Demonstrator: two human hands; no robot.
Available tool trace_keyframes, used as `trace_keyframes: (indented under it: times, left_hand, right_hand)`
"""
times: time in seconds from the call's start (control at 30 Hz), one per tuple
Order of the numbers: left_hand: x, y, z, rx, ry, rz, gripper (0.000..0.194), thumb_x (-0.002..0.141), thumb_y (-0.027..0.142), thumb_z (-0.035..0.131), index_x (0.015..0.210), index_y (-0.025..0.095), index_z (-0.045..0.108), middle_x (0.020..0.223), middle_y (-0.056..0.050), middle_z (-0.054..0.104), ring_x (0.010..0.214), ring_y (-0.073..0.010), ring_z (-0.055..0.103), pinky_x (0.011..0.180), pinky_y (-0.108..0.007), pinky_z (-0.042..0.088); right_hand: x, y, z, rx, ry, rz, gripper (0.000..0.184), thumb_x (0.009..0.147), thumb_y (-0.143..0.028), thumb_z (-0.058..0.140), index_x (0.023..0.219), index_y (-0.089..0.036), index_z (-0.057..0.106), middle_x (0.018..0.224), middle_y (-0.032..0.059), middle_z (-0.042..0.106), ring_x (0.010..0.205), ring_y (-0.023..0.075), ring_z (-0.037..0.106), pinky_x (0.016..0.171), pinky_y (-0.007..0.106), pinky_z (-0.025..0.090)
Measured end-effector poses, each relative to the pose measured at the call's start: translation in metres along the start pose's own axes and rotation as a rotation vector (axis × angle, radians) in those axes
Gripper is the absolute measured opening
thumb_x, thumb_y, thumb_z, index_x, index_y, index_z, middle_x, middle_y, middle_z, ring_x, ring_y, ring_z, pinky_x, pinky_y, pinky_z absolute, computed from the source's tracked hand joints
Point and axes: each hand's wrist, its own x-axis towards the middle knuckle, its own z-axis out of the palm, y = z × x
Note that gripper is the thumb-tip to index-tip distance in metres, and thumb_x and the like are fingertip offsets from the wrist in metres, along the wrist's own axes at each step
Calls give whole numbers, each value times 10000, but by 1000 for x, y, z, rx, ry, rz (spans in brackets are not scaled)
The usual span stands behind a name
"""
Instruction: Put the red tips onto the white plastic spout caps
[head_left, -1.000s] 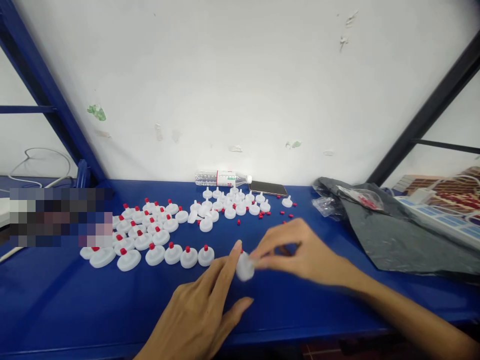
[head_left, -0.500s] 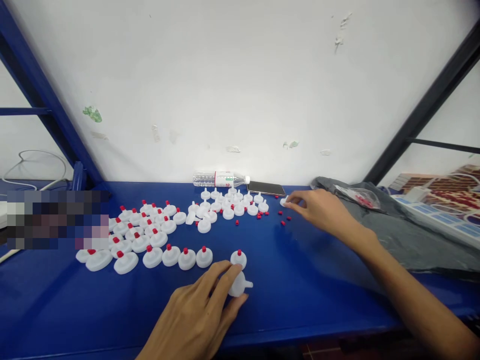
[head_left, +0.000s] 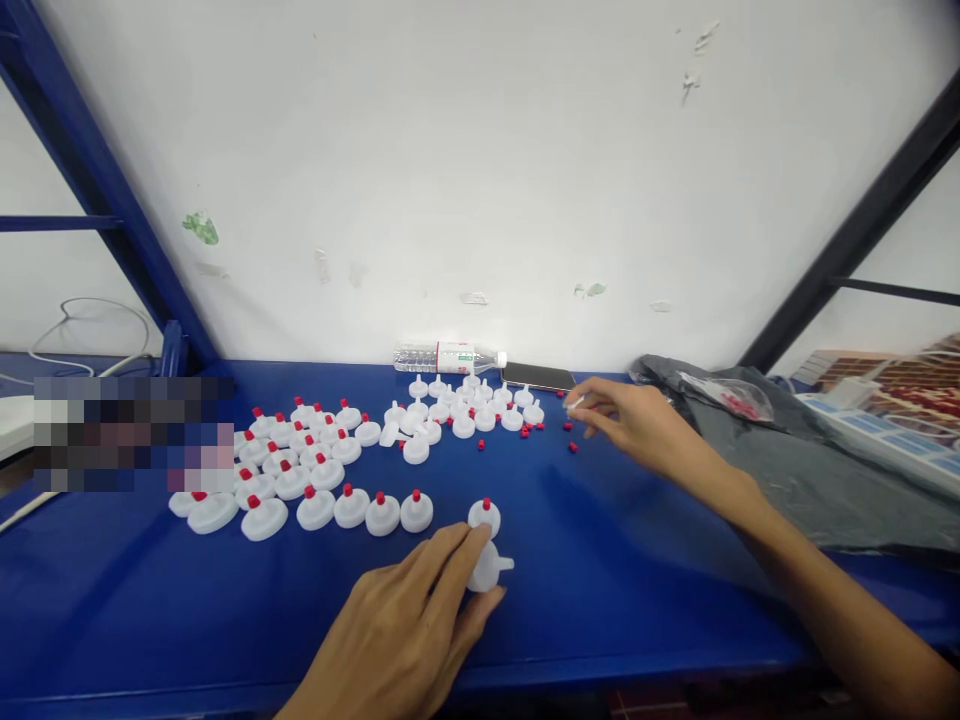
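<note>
My left hand point(head_left: 409, 615) is closed on a white round nozzle lid point(head_left: 484, 572) low over the table front, its bare spout pointing right. Just behind it stands a white lid with a red cap point(head_left: 484, 516), close to my fingertips. My right hand point(head_left: 634, 425) pinches a small white piece point(head_left: 576, 404) between thumb and finger; its exact kind is mostly hidden. Loose red caps point(head_left: 573, 447) lie on the table beside that hand. Several uncapped nozzle lids point(head_left: 463, 426) cluster at the back middle, while red-capped lids point(head_left: 316, 510) spread over the left side.
Along the wall lie a clear water bottle point(head_left: 455, 357) and a dark phone point(head_left: 536, 376). Dark grey plastic point(head_left: 795, 470) covers the right side, with a clear bag of red pieces point(head_left: 739, 400) on it. The blue table point(head_left: 660, 610) ends at the front edge.
My right hand has raised the small white piece slightly off the table and drawn its fingers in. My left hand keeps its hold on the nozzle lid. The whole view has shifted slightly.
</note>
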Motion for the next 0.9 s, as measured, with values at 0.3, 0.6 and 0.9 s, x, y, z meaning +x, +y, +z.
trace_keyframes:
  times: [0.3,0.6,0.9]
  left_hand:
    - [-1,1,0,-98,13,-66,431,1108,296,295,1390,52,511,1120,-127,797,878,-150,795,627,-204,610]
    - [-10,-2,10,-149,28,-64,550,1083,286,412,1562,44,291,1146,-142,787,891,-156,792,732,-226,633]
    - [-14,1,7,-156,31,-93,689,1062,409,467,1626,134,183,1179,-100,776,762,-145,771,624,-233,604]
  right_hand:
    - [-41,-79,21,740,-112,-293,50,880,-287,781,915,-259,802,901,13,770,785,149,697,680,244,556]
    - [-48,-84,39,741,-264,-387,83,905,-244,749,939,-205,814,917,41,791,805,162,730,727,263,562]
    - [-35,-71,16,547,-128,-251,109,903,-325,742,940,-255,817,810,-4,781,627,131,640,582,242,495]
